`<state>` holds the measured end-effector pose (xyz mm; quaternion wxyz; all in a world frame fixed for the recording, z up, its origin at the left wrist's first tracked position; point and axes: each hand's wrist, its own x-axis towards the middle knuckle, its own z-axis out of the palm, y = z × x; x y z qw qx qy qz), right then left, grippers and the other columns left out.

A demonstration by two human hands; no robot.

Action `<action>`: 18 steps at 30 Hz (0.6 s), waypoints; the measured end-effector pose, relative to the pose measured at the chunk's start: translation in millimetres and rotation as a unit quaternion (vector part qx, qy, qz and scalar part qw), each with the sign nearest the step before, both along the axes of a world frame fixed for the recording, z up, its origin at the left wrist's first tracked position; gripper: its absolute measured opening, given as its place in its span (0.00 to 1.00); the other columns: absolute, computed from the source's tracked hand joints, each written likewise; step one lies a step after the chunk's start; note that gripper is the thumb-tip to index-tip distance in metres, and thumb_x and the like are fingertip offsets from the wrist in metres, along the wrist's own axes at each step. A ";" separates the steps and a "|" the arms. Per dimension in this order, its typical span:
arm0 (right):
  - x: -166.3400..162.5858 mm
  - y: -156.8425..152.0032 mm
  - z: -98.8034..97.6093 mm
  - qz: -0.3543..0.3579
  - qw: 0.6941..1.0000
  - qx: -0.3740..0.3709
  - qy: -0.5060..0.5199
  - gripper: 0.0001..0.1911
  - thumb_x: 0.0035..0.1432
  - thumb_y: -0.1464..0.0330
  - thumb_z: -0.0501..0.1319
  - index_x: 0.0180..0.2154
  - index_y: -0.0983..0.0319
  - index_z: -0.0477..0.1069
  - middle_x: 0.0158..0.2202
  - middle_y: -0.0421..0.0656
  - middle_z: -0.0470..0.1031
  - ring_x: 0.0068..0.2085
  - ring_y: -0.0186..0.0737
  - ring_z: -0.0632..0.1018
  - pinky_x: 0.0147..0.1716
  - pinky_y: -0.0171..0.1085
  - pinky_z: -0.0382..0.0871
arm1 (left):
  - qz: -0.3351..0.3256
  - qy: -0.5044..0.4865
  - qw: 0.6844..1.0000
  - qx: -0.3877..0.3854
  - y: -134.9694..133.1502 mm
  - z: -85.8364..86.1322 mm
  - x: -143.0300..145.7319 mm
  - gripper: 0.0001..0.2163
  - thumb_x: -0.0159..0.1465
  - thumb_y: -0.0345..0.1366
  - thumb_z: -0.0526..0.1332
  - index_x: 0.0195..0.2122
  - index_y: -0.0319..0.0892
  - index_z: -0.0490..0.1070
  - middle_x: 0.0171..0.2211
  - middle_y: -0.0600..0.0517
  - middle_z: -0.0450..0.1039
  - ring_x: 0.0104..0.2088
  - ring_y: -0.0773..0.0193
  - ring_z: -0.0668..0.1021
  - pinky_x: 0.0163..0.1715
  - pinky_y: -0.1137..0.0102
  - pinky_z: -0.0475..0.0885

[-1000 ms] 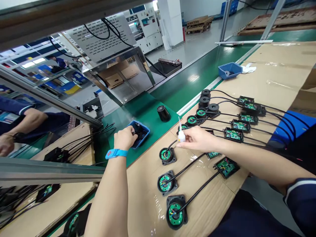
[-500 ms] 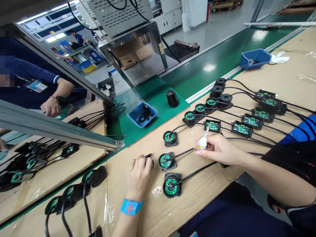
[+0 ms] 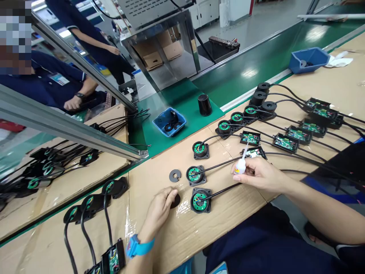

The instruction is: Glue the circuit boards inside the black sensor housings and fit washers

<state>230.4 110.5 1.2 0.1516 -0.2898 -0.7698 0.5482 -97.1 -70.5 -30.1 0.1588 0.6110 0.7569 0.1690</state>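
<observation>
Flat black plastic rings: one lies loose, my curled left hand presses another beside the nearest round green board, and my closed right hand grips the small white glue bottle, none fitted yet.

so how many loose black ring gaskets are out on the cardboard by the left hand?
2 visible: one ring gasket lies free left of the middle round board; a second gasket sits under the left hand fingertips. More lie in the blue tray.

Single view, head-worn camera. Looks forward and down from above the near edge of the cardboard-covered surface, close over the work. Left hand at 6 o'clock, right hand at 4 o'clock, green belt toward 1 o'clock.
</observation>
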 end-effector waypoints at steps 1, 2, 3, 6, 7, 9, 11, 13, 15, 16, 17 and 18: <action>-0.1 -1.1 0.6 0.006 1.000 0.004 -0.002 0.23 0.63 0.48 0.63 0.36 0.63 0.75 0.29 0.41 0.73 0.28 0.34 0.68 0.27 0.34 0.63 | 0.010 -0.004 1.000 -0.001 4.1 0.0 -0.8 0.22 0.73 0.55 0.48 0.27 0.47 0.64 0.23 0.55 0.69 0.24 0.62 0.75 0.27 0.67 0.70; -0.1 -2.0 1.4 0.013 1.000 0.009 -0.003 0.23 0.64 0.49 0.63 0.36 0.63 0.74 0.29 0.41 0.73 0.28 0.34 0.68 0.27 0.34 0.63 | 0.025 -0.004 1.000 0.005 7.7 -0.1 -1.7 0.21 0.71 0.56 0.49 0.29 0.47 0.64 0.24 0.55 0.70 0.26 0.60 0.75 0.29 0.66 0.70; 0.1 -2.9 2.5 0.019 1.000 0.016 -0.003 0.22 0.65 0.49 0.62 0.35 0.63 0.74 0.28 0.41 0.72 0.28 0.34 0.68 0.27 0.33 0.62 | 0.043 -0.001 0.999 0.017 10.2 -0.3 -2.7 0.20 0.70 0.58 0.51 0.31 0.47 0.64 0.25 0.54 0.70 0.27 0.59 0.76 0.31 0.65 0.71; 1.5 -6.2 4.6 0.026 0.998 0.053 0.009 0.21 0.69 0.51 0.59 0.34 0.62 0.70 0.28 0.40 0.69 0.29 0.34 0.67 0.29 0.34 0.62 | 0.105 0.009 0.991 0.082 6.6 0.3 -0.4 0.23 0.68 0.63 0.50 0.36 0.46 0.63 0.30 0.50 0.72 0.31 0.54 0.77 0.33 0.59 0.72; 1.8 -8.0 4.4 0.028 0.998 0.050 0.019 0.20 0.71 0.52 0.57 0.34 0.62 0.69 0.30 0.40 0.68 0.30 0.34 0.68 0.31 0.34 0.64 | 0.117 0.007 0.987 0.108 1.6 0.8 4.0 0.26 0.67 0.65 0.48 0.39 0.46 0.63 0.32 0.48 0.72 0.33 0.53 0.78 0.34 0.58 0.73; 1.3 -13.7 1.9 0.036 0.998 -0.012 0.049 0.18 0.73 0.53 0.55 0.39 0.61 0.68 0.34 0.42 0.70 0.33 0.35 0.71 0.34 0.35 0.67 | 0.114 -0.011 0.982 0.152 -11.4 1.0 20.3 0.31 0.64 0.71 0.47 0.44 0.44 0.63 0.37 0.45 0.74 0.38 0.51 0.80 0.38 0.55 0.76; -1.5 -21.4 -2.7 0.035 0.988 -0.122 0.091 0.17 0.73 0.53 0.55 0.46 0.61 0.66 0.36 0.41 0.69 0.33 0.34 0.72 0.34 0.34 0.70 | 0.083 -0.045 0.980 0.176 -23.4 -1.5 44.5 0.36 0.58 0.73 0.55 0.50 0.45 0.62 0.44 0.43 0.76 0.45 0.50 0.82 0.45 0.55 0.78; -6.5 -29.6 -8.7 0.021 0.967 -0.213 0.141 0.18 0.72 0.52 0.57 0.50 0.60 0.63 0.32 0.38 0.66 0.29 0.32 0.69 0.29 0.32 0.68 | 0.060 -0.101 0.977 0.177 -29.6 -7.1 70.1 0.34 0.59 0.65 0.64 0.55 0.45 0.61 0.51 0.42 0.77 0.52 0.51 0.82 0.50 0.56 0.79; -12.8 -35.8 -15.1 0.002 0.945 -0.269 0.186 0.20 0.71 0.50 0.57 0.50 0.59 0.60 0.28 0.35 0.63 0.25 0.30 0.64 0.24 0.30 0.62 | 0.056 -0.150 0.972 0.174 -29.5 -15.1 89.9 0.28 0.63 0.54 0.67 0.57 0.46 0.61 0.54 0.42 0.77 0.55 0.52 0.81 0.54 0.55 0.78; -16.2 -37.5 -18.3 -0.006 0.936 -0.288 0.202 0.20 0.71 0.49 0.56 0.49 0.59 0.59 0.27 0.33 0.62 0.24 0.30 0.62 0.23 0.29 0.60 | 0.062 -0.163 0.969 0.176 -28.1 -19.2 96.6 0.26 0.64 0.50 0.68 0.58 0.46 0.62 0.55 0.42 0.76 0.57 0.51 0.80 0.56 0.53 0.78; -19.7 -38.0 -21.4 -0.015 0.929 -0.302 0.213 0.20 0.71 0.49 0.56 0.48 0.58 0.59 0.26 0.33 0.62 0.23 0.29 0.60 0.22 0.29 0.58 | 0.070 -0.167 0.966 0.184 -26.5 -23.0 101.3 0.25 0.64 0.47 0.68 0.58 0.45 0.63 0.55 0.42 0.76 0.58 0.50 0.79 0.57 0.51 0.77; -23.2 -37.3 -24.3 -0.026 0.925 -0.308 0.220 0.20 0.71 0.49 0.56 0.46 0.57 0.58 0.25 0.32 0.63 0.22 0.29 0.59 0.21 0.28 0.57 | 0.076 -0.167 0.963 0.199 -24.9 -26.1 104.5 0.26 0.64 0.45 0.70 0.58 0.45 0.64 0.56 0.41 0.76 0.60 0.49 0.78 0.58 0.49 0.76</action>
